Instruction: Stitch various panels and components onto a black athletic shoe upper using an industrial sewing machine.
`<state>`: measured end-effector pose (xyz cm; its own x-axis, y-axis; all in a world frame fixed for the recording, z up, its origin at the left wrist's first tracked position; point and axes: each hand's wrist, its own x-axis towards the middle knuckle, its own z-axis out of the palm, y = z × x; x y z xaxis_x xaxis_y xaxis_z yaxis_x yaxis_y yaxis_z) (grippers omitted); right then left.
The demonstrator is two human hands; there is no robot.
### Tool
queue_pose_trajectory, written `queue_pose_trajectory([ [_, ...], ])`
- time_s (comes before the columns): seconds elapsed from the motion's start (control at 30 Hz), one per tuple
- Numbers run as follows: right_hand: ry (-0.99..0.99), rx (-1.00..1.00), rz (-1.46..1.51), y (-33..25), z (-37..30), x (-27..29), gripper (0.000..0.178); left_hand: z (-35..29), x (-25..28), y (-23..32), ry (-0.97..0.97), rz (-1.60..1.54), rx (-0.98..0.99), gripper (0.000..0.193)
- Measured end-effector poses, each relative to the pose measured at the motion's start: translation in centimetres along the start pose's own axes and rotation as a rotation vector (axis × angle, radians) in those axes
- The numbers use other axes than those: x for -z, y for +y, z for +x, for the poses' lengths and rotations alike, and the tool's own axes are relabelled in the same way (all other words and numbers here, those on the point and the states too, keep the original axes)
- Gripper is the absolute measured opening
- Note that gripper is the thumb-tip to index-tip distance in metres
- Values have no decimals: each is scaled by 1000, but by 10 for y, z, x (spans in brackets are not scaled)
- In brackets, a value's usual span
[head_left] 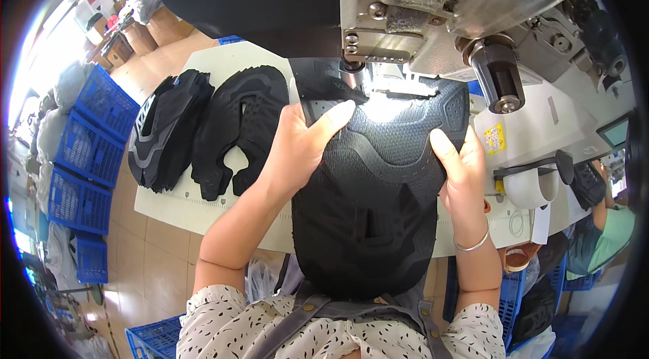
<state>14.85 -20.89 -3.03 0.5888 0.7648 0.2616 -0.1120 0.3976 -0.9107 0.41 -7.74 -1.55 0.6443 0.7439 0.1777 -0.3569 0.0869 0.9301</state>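
Note:
A black shoe upper, textured and with raised overlays, spans the space between my hands and hangs toward my lap. Its far edge lies under the lit needle area of a sewing machine. My left hand grips the upper's left edge, thumb on top close to the presser area, with the other fingers mostly hidden. On the opposite edge, my right hand pinches the material, its thumb on the surface and fingers partly behind. Bright glare hides the exact stitching point.
On the white table, left of my hands, lie two piles of black uppers, a left pile and a right pile. Blue crates stack along the left. A white cup-shaped holder sits right; another person's green sleeve shows beyond.

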Motion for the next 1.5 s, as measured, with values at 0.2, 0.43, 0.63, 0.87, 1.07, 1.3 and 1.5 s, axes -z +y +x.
queue_pose_trajectory([
  [0.2, -9, 0, 37, 3, 4, -6, 22, 19, 13, 2, -51, 36, 95, 17],
  [0.43, -50, -129, -27, 1, -12, -10, 17, -12, 4, 4, 19, 1, 167, 21],
  [0.63, -197, -264, -1, 2, -26, -15, 13, -39, 6, -5, 32, 16, 195, 21],
  [0.87, -252, -350, 57, 8, -35, -34, 20, -56, -12, -23, 72, -51, 22, 16],
  [1.07, -379, -450, -75, -12, -44, -29, 17, -45, -31, -14, 75, 108, 145, 19],
  [1.3, 26, 610, -1068, -34, -15, 15, 17, -50, -6, -19, -93, 225, 143, 23],
  [1.5, -162, -29, -304, -10, 18, 42, 28, -42, -2, -22, -95, 197, 149, 25],
])
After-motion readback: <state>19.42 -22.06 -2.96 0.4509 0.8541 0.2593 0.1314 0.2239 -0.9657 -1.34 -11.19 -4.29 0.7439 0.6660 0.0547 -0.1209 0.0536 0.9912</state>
